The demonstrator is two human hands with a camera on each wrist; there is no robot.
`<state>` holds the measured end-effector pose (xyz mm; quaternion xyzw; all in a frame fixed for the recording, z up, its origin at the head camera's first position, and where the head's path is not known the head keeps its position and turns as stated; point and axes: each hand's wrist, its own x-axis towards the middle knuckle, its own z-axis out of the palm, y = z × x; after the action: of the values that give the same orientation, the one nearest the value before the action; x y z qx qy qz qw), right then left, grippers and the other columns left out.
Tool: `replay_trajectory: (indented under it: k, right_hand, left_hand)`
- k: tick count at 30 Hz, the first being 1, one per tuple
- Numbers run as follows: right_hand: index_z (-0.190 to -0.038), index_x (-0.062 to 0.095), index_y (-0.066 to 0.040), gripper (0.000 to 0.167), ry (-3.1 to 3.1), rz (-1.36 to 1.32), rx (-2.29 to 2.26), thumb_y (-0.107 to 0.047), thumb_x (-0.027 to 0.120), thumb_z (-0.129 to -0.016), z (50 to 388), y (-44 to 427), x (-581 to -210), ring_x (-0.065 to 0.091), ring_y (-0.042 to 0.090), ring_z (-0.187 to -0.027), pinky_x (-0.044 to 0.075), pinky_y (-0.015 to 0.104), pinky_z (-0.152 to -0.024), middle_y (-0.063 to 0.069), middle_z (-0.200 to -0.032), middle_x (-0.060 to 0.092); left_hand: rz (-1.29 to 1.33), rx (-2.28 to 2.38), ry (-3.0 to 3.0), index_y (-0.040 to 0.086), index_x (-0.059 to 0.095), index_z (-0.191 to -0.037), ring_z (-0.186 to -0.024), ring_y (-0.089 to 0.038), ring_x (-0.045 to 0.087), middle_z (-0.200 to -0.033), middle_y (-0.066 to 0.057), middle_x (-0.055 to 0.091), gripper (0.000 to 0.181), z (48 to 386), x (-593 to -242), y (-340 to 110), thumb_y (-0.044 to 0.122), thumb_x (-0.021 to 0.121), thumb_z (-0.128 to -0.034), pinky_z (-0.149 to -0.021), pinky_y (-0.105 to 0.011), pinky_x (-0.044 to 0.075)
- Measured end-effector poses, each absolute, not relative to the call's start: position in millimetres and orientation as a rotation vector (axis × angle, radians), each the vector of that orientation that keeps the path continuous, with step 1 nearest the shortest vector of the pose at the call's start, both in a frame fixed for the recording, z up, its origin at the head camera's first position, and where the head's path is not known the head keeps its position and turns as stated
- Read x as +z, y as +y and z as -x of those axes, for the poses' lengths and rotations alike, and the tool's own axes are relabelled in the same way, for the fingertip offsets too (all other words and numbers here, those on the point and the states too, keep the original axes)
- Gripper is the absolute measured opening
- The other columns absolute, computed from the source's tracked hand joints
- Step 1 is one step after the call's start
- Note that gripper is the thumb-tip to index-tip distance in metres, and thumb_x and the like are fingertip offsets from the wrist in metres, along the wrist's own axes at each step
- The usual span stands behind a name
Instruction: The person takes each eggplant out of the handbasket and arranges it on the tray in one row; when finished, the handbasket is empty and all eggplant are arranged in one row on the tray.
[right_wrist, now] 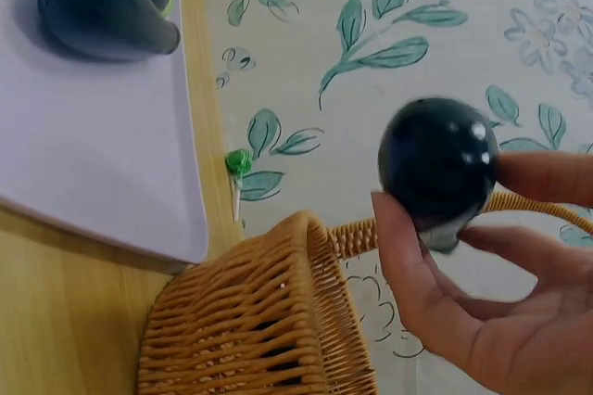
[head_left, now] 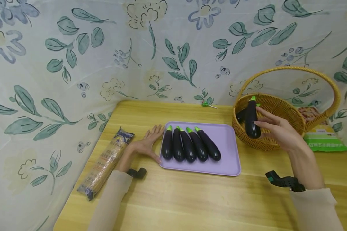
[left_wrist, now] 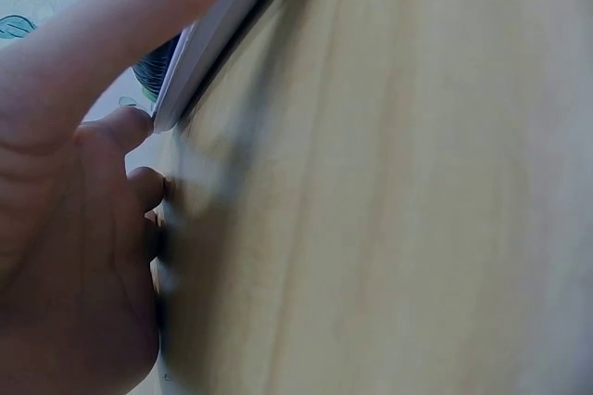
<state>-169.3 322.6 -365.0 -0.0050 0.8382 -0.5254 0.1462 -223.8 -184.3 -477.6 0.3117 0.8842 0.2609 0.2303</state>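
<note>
My right hand (head_left: 280, 131) pinches an eggplant (head_left: 251, 118) between thumb and fingers, green stem end pointing up and away. It is held over the left side of a wicker basket (head_left: 266, 146); the right wrist view catches the round end of this eggplant (right_wrist: 435, 159). Another dark eggplant (head_left: 241, 115) shows partly inside the basket. Several eggplants (head_left: 188, 144) lie side by side on a lilac tray (head_left: 226, 150), stems toward the wall. With fingers spread, my left hand (head_left: 146, 144) rests at the tray's left edge, its thumb by the front corner.
A long clear packet of what looks like dry noodles (head_left: 104, 163) lies left of my left arm. Behind the tray is a green lollipop (head_left: 205, 104). A green and white bag (head_left: 324, 138) sits right of the basket, whose tall handle (head_left: 292, 68) arches up before the floral cloth.
</note>
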Motion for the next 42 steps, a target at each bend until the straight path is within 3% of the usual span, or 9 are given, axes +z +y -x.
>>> replay_trajectory:
  k: [4,10,15,18,25,42]
  right_hand:
    - [-0.166,0.017,-0.034,0.062,2.415,0.175,-1.437,-0.031,0.047,-0.111,159.3,315.8,-363.4,0.057,-0.013,-0.109,0.054,0.016,-0.086,-0.001,-0.149,0.043]
    - [-0.165,0.028,-0.023,0.065,2.437,0.338,-1.313,-0.026,0.057,-0.107,154.4,290.2,-372.0,0.058,0.002,-0.111,0.055,0.024,-0.083,0.025,-0.148,0.049]
    - [-0.163,0.034,-0.015,0.066,2.468,0.406,-1.195,-0.022,0.062,-0.104,155.8,270.1,-387.3,0.058,0.029,-0.12,0.054,0.027,-0.083,0.027,-0.14,0.057]
    - [-0.161,0.037,-0.011,0.065,2.483,0.441,-1.13,-0.02,0.063,-0.103,156.7,261.6,-396.7,0.059,0.038,-0.123,0.055,0.031,-0.085,0.029,-0.139,0.058]
    - [-0.156,0.042,-0.001,0.063,2.499,0.501,-1.058,-0.013,0.065,-0.099,162.0,247.3,-415.5,0.065,0.033,-0.11,0.056,0.03,-0.075,0.029,-0.135,0.06]
    - [-0.16,0.035,-0.002,0.066,2.368,0.411,-1.15,-0.019,0.063,-0.102,154.7,243.9,-429.0,0.062,0.022,-0.097,0.057,0.029,-0.066,0.026,-0.126,0.062]
  left_hand:
    - [-0.86,0.729,2.431,0.013,-0.011,-0.166,-0.157,-0.039,-0.026,-0.171,-0.019,-0.023,0.153,224.1,-478.0,-184.2,0.048,0.097,-0.0635,-0.127,-0.062,-0.017]
    - [-0.85,0.746,2.421,0.015,-0.011,-0.166,-0.157,-0.038,-0.027,-0.17,-0.018,-0.024,0.153,223.7,-477.4,-183.7,0.046,0.097,-0.0636,-0.128,-0.06,-0.017]
    - [-0.845,0.736,2.426,0.015,-0.011,-0.166,-0.158,-0.037,-0.027,-0.171,-0.018,-0.024,0.151,224.3,-477.5,-183.1,0.045,0.097,-0.0647,-0.128,-0.059,-0.017]
    - [-0.843,0.735,2.427,0.015,-0.011,-0.166,-0.158,-0.037,-0.026,-0.171,-0.018,-0.023,0.151,224.0,-477.1,-182.8,0.045,0.097,-0.0647,-0.128,-0.059,-0.017]
    - [-0.833,0.737,2.42,0.016,-0.011,-0.166,-0.158,-0.037,-0.027,-0.17,-0.018,-0.025,0.152,223.1,-476.3,-183.0,0.045,0.097,-0.0641,-0.128,-0.059,-0.017]
    - [-0.825,0.723,2.429,0.019,-0.012,-0.166,-0.158,-0.035,-0.027,-0.17,-0.017,-0.026,0.152,224.1,-478.5,-183.8,0.048,0.097,-0.0638,-0.128,-0.058,-0.017]
